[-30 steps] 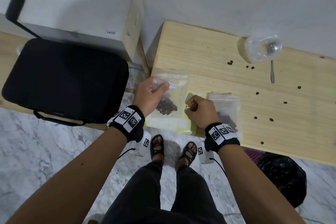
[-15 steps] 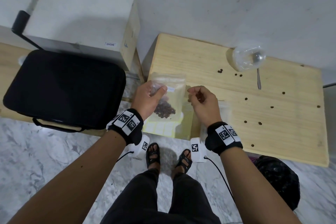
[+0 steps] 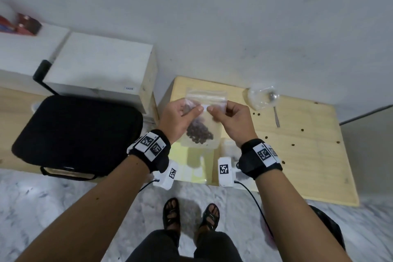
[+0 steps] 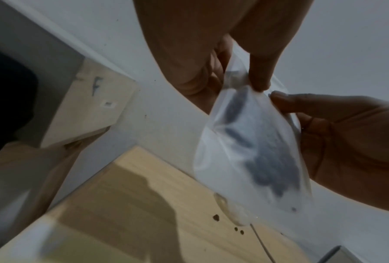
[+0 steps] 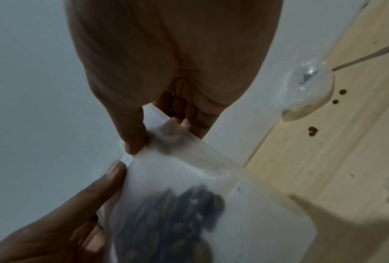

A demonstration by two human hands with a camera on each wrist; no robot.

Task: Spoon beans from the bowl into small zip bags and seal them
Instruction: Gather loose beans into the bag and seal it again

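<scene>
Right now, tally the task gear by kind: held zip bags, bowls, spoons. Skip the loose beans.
zip bag: 1, part-filled with beans, pinched near its top by the left hand and the right hand
bowl: 1
spoon: 1
Total: 3

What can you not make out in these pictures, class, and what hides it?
- Bag zip, sealed or open: blurred in both wrist views, too fine in the head view.
- Bowl contents: glare on clear plastic, head view.
- Label on the box: too small, head view.
- Left hand fingers: behind the bag, head view.
- Right hand fingers: likewise.
</scene>
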